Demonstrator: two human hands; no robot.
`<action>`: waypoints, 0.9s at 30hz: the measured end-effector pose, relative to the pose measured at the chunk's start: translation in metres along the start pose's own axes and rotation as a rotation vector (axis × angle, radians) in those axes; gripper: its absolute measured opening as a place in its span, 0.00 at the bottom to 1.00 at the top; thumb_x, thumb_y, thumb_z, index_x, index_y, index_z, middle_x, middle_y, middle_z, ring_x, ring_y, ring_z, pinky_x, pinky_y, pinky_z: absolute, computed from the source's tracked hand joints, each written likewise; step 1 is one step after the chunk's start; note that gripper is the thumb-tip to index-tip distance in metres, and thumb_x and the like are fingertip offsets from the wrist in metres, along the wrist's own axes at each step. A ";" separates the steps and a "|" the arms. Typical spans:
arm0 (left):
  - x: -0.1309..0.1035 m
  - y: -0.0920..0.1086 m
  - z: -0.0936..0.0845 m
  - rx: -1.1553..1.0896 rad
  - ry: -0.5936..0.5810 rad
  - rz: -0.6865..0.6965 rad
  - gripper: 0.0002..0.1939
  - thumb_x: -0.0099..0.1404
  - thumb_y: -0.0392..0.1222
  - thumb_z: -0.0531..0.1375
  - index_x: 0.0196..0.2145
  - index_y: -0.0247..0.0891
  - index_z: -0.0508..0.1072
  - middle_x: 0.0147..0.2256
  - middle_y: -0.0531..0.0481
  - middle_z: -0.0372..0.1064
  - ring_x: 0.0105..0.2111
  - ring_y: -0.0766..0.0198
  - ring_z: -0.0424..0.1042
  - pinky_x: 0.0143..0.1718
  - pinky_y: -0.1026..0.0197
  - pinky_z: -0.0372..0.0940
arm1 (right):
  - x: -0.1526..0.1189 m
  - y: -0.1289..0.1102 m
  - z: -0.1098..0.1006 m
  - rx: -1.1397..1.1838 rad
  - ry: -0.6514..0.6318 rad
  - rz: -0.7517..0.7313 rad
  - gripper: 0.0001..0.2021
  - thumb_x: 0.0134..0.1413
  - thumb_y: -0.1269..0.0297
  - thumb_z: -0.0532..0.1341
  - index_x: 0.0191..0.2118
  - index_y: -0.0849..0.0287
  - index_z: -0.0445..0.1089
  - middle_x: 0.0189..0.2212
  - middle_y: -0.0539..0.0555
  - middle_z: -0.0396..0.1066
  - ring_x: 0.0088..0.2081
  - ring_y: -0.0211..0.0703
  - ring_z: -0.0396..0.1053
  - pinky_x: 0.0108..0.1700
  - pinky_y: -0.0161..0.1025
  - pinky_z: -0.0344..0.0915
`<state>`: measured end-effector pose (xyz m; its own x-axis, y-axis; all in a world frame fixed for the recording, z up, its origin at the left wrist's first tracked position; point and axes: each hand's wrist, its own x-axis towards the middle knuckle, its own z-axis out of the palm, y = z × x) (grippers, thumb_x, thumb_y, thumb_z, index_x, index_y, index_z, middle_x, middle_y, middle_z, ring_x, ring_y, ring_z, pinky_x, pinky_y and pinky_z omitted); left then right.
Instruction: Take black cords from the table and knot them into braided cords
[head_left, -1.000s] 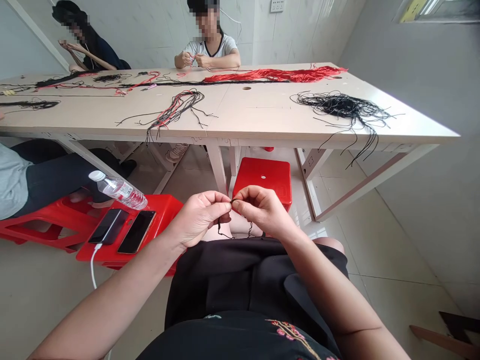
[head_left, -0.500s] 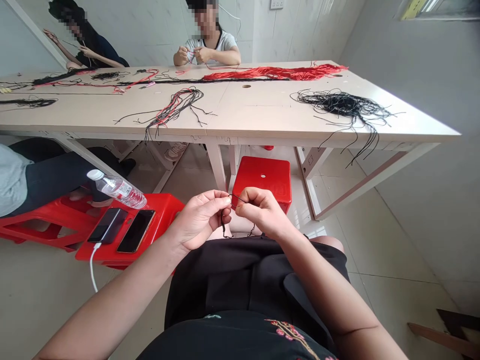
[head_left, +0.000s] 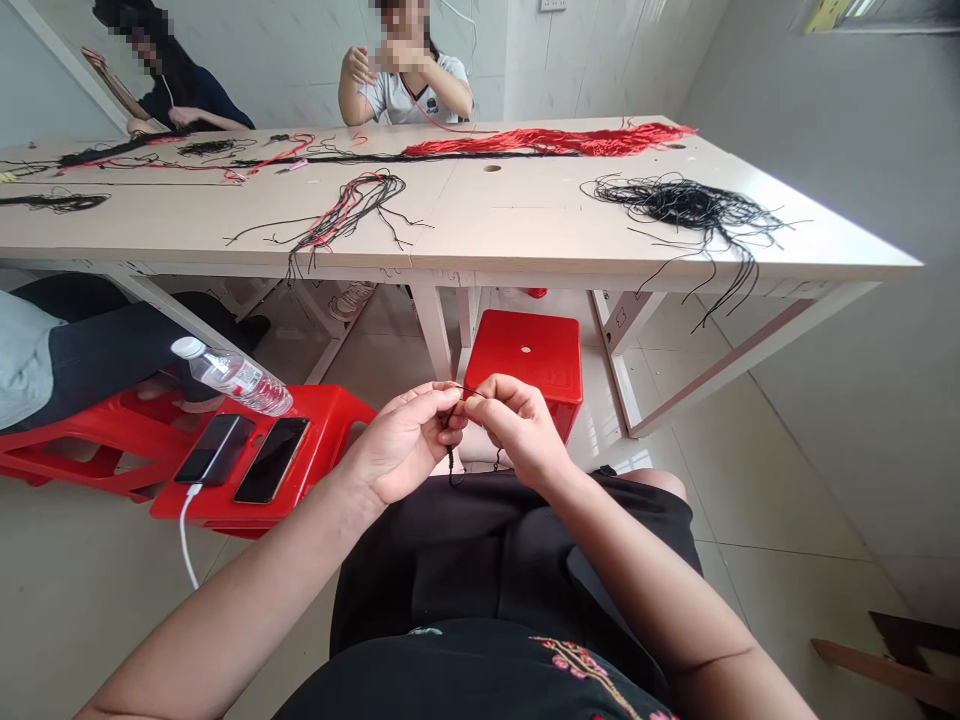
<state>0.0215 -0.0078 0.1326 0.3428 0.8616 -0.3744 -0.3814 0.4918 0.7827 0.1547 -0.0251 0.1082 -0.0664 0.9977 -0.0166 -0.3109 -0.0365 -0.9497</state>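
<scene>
Black cord pinched between both hands; bottle the only container noted

Held item: a black cord is at the centre of the frame, above the wearer's lap. The left hand has its fingers closed, thumb on top, gripping the cord; a thicker stretch hangs below. The right hand pinches the cord just beside, fingers likewise closed. A short dark span shows between the fingertips. The close grip appears meant to control that small span; its finer form is too small to tell.

Placement: on the desk, across the upper frame, a black cord bundle lies at upper right, ends drooping over the edge. A mixed black-and-red bundle lies at upper centre-left, a red hank behind. The spacing seems intended to prevent tangling. A co-worker at top centre handles red cord.

On the red stool, left of centre, a power bank and phone lie side by side, likely for easy reach. A white cable is plugged into the power bank.

Containers: a clear bottle, white-capped, sits at the stool's far edge. Its contents cannot be determined.
</scene>
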 end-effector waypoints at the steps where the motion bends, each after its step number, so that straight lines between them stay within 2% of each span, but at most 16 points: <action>1: 0.000 0.000 0.000 0.005 -0.001 0.006 0.02 0.52 0.32 0.62 0.25 0.32 0.72 0.23 0.53 0.65 0.24 0.72 0.64 0.21 0.70 0.57 | 0.000 0.000 0.001 0.039 0.006 0.017 0.11 0.41 0.61 0.61 0.19 0.58 0.59 0.15 0.42 0.54 0.17 0.28 0.45 0.21 0.31 0.47; 8: 0.000 -0.003 -0.001 0.106 0.026 0.064 0.04 0.52 0.34 0.64 0.27 0.33 0.72 0.23 0.53 0.66 0.24 0.73 0.63 0.23 0.69 0.56 | 0.000 0.004 0.000 0.073 0.013 0.127 0.16 0.39 0.62 0.63 0.17 0.57 0.52 0.13 0.40 0.47 0.16 0.27 0.39 0.18 0.32 0.35; 17: -0.002 -0.003 0.004 0.188 0.093 0.091 0.08 0.50 0.37 0.66 0.26 0.33 0.71 0.23 0.54 0.65 0.23 0.74 0.61 0.22 0.70 0.55 | 0.000 0.006 -0.002 -0.062 -0.014 0.069 0.15 0.40 0.64 0.60 0.17 0.57 0.51 0.13 0.41 0.47 0.17 0.28 0.42 0.19 0.32 0.37; 20: -0.001 -0.004 0.001 0.244 0.080 0.124 0.08 0.50 0.38 0.66 0.26 0.33 0.70 0.22 0.54 0.64 0.22 0.75 0.59 0.21 0.71 0.53 | 0.000 0.006 -0.003 -0.042 -0.032 0.071 0.16 0.42 0.62 0.61 0.17 0.57 0.51 0.13 0.41 0.47 0.17 0.28 0.42 0.18 0.31 0.39; 24: 0.002 0.000 -0.009 0.314 0.062 0.207 0.06 0.52 0.37 0.65 0.27 0.34 0.70 0.21 0.54 0.62 0.21 0.75 0.57 0.19 0.73 0.50 | 0.003 0.008 -0.014 -0.081 0.053 0.018 0.15 0.42 0.64 0.60 0.17 0.58 0.52 0.14 0.41 0.47 0.18 0.29 0.44 0.20 0.31 0.43; 27: 0.003 0.008 -0.020 0.360 0.108 0.245 0.05 0.52 0.35 0.64 0.27 0.34 0.71 0.22 0.53 0.62 0.21 0.75 0.58 0.17 0.73 0.49 | 0.003 0.011 -0.038 -0.208 0.177 -0.039 0.13 0.44 0.64 0.59 0.18 0.58 0.55 0.14 0.42 0.50 0.19 0.30 0.47 0.22 0.31 0.46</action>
<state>0.0025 0.0013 0.1280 0.1808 0.9649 -0.1906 -0.1103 0.2125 0.9709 0.1873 -0.0198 0.0854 0.1145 0.9933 -0.0163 -0.1079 -0.0039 -0.9942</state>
